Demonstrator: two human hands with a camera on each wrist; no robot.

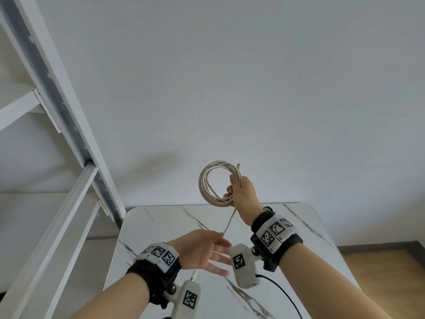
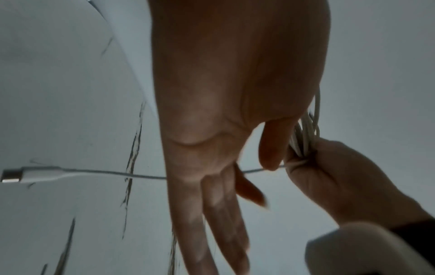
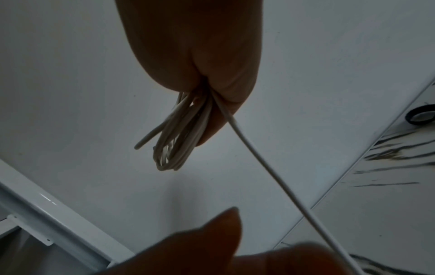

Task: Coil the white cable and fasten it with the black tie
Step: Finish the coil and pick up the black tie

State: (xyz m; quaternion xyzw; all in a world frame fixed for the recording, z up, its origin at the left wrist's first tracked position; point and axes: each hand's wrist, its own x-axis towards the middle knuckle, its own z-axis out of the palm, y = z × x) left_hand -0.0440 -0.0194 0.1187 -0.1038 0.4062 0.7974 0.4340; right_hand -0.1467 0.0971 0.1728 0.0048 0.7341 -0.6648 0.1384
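Observation:
My right hand [image 1: 239, 189] is raised above the far edge of the table and grips a coil of white cable [image 1: 213, 183] of several loops. The right wrist view shows the loops [image 3: 179, 130] bunched in that fist [image 3: 200, 61]. One loose tail [image 1: 230, 222] runs down from the coil to my left hand [image 1: 207, 249], which hovers lower with its fingers [image 2: 219, 214] straight and spread. Past that hand the tail ends in a white plug [image 2: 23, 175] hanging over the table. A black ring-shaped roll [image 3: 421, 119] lies on the table and appears only in the right wrist view.
The white marble-patterned table [image 1: 287, 226] stands against a plain white wall. A white metal shelf frame [image 1: 69, 111] rises at the left. A thin black lead [image 1: 282, 293] trails from the right wrist camera across the table. Wooden floor shows at the right.

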